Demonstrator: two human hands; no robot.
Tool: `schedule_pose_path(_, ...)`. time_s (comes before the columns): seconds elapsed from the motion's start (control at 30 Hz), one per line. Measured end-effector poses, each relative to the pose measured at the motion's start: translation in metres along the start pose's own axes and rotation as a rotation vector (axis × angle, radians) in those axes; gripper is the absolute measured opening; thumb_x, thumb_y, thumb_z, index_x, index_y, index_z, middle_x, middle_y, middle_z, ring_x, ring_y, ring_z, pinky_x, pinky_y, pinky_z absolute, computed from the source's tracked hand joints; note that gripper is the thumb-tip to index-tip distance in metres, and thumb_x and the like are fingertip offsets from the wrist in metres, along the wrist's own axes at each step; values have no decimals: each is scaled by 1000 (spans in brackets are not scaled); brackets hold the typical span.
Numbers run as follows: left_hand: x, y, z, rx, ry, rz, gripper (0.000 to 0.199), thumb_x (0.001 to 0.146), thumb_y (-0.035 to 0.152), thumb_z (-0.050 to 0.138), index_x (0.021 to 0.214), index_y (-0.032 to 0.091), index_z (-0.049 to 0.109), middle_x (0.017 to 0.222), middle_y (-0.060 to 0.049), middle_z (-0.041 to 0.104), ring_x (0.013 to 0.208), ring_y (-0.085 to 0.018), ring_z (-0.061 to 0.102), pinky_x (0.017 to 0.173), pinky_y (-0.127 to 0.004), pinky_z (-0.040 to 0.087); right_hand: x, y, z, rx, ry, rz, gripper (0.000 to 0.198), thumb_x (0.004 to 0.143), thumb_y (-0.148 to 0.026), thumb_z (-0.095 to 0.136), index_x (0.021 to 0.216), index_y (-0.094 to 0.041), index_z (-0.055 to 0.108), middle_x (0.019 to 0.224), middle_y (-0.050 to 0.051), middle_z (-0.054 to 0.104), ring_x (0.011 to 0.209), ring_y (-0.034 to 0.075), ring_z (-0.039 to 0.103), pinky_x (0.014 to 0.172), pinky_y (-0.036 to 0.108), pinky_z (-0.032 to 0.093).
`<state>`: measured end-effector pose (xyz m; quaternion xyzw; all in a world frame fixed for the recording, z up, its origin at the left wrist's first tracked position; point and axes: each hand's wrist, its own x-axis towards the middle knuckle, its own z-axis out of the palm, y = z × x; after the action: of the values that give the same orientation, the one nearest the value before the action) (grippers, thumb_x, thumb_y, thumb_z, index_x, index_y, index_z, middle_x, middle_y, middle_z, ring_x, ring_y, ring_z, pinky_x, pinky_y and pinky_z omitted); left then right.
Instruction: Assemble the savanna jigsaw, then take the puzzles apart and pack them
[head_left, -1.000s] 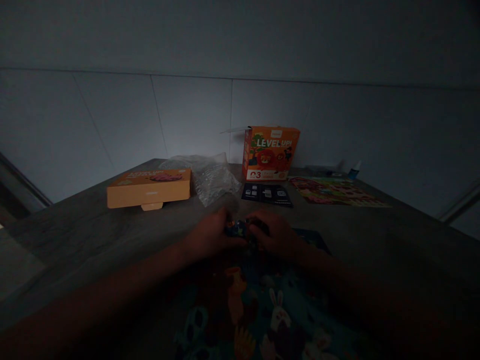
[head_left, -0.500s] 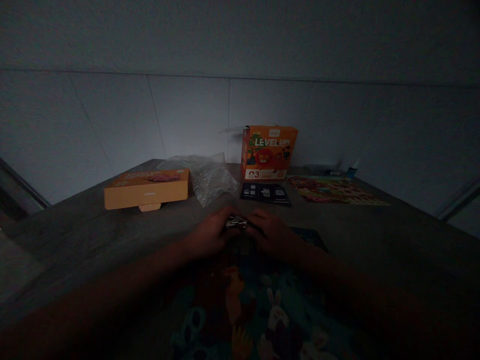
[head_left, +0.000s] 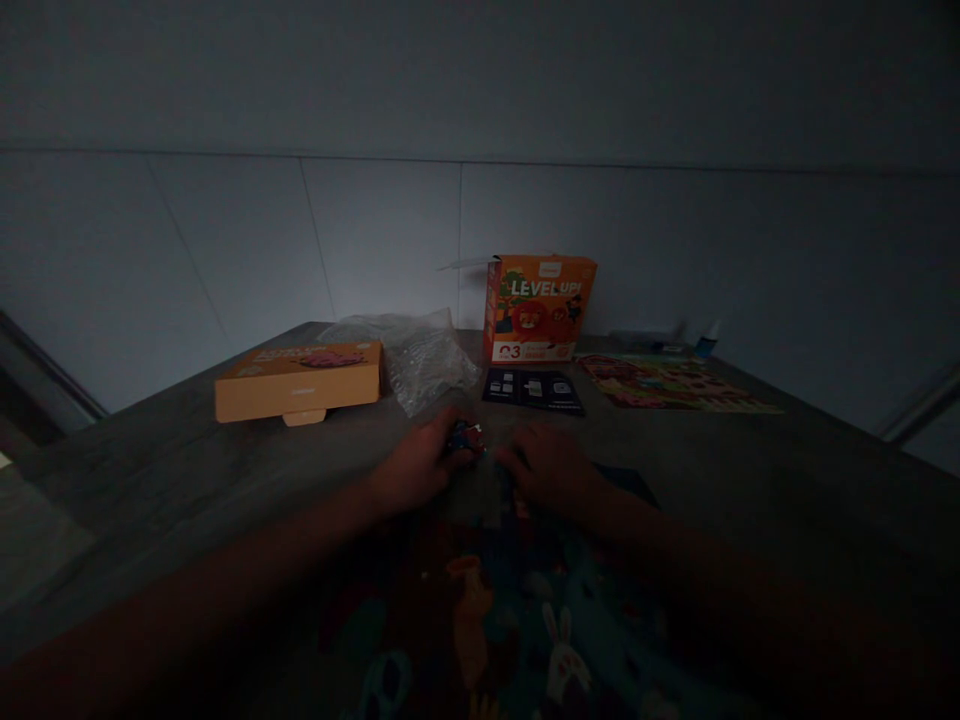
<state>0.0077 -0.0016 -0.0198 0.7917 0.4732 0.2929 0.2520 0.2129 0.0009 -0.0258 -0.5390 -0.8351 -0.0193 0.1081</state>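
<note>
In the dim head view, my left hand [head_left: 416,465] is closed around a small stack of puzzle pieces [head_left: 466,437], with a dark blue and red picture side showing. To the right of it, a short gap apart, my right hand [head_left: 551,468] has its fingers curled in; it is slightly blurred, and what they hold, if anything, is hidden. Below both hands lies a colourful puzzle picture [head_left: 472,610] with a rabbit and other animals, its lower part lost in shadow.
An orange box [head_left: 300,385] lies at the left beside crumpled bubble wrap [head_left: 431,365]. A "LEVEL UP!" box [head_left: 540,310] stands at the back. Before it is a dark leaflet [head_left: 532,390], with a picture sheet [head_left: 675,385] and a small blue-labelled bottle [head_left: 706,345] to the right.
My right hand has drawn away from the stack, opening a gap between the hands. The stack in my left hand has turned and shows a blue and red face.
</note>
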Motion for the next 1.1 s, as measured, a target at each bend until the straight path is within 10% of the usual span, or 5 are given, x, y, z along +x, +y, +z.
schedule_pose_path(0.33,0,4,-1,-119,206,61,23,86,24,56,109,20,53,102,-6,70,96,-22,67,87,-37,52,15,26,10,-36,118,31,40,101,-38,39,84,-15,67,86,11,65,84,22,59,75,32,40)
schedule_pose_path(0.57,-5,4,3,29,-113,110,33,84,20,55,117,20,49,104,-8,69,96,-25,66,82,-38,54,16,24,1,40,395,-65,33,99,-32,42,75,-17,60,82,9,62,86,24,56,83,34,39)
schedule_pose_path(0.7,-5,1,3,77,-96,113,30,86,23,53,116,20,50,108,-9,67,101,-27,65,87,-41,52,12,20,0,216,512,8,32,100,-31,36,74,-20,52,71,5,59,69,20,56,65,30,37)
schedule_pose_path(1.1,-6,6,1,-23,-94,149,34,81,16,52,115,19,51,106,-8,67,99,-26,64,87,-38,52,-4,2,-6,548,271,-366,7,91,-22,52,93,-19,59,93,6,67,85,19,62,74,29,45)
